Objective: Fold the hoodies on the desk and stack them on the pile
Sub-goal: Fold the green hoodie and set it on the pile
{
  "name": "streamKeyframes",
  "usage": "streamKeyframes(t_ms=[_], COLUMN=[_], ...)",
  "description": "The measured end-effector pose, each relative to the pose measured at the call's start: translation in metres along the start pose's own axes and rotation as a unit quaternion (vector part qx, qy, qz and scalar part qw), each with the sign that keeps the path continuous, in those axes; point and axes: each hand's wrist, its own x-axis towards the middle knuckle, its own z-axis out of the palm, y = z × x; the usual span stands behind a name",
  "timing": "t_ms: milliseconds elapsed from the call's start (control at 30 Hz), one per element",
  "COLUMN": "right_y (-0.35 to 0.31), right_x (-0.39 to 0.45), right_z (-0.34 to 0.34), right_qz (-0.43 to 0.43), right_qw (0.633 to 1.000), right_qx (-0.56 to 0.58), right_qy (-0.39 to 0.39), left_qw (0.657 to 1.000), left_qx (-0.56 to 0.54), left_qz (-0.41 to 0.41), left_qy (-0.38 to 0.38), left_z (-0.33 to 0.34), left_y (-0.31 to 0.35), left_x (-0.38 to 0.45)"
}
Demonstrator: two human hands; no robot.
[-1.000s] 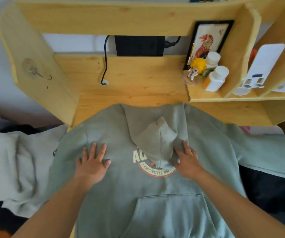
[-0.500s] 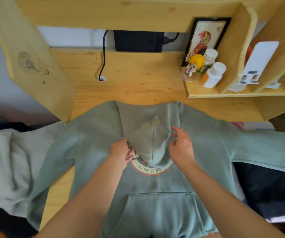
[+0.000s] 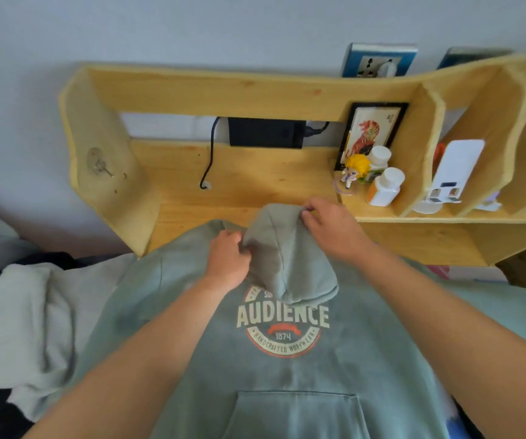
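Both hands pinch the green hoodie's hood (image 3: 290, 255), left hand (image 3: 228, 259) at its side, right hand (image 3: 328, 226) at its peak; an uneven pull could bunch the hood crookedly over the chest print (image 3: 283, 327).

Your left hand (image 3: 228, 259) and right hand (image 3: 331, 229) reach forward, fingers (image 3: 310, 208) curled, pinching the hood (image 3: 287, 258) between them.

Your fingers (image 3: 306, 209) sit over a pale wooden tabletop (image 3: 255, 185). The green hoodie (image 3: 287, 359) lies flat on it beneath them. Beyond your fingers a black cable (image 3: 208, 160) reaches the wood. Just right of them, a low shelf (image 3: 429, 218) carries two white bottles (image 3: 383, 188) and a small figurine (image 3: 355, 171).
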Motion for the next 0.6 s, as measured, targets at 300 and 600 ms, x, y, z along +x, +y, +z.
streamKeyframes(t_ms=[300,600], right_y=[0.011,0.016], right_x=[0.029,0.032], right_z=[-0.047,-0.031], right_qz=[0.035,0.181], right_qw=[0.998,0.951], right_qx=[0.050,0.248], right_qy=[0.011,-0.029], left_qw=[0.999,0.991], left_qx=[-0.008,0.064], left_qz=[0.043,0.051], left_qy=[0.001,0.103], left_z=[-0.083,-0.051], left_y=[0.061,0.037], left_x=[0.047,0.043])
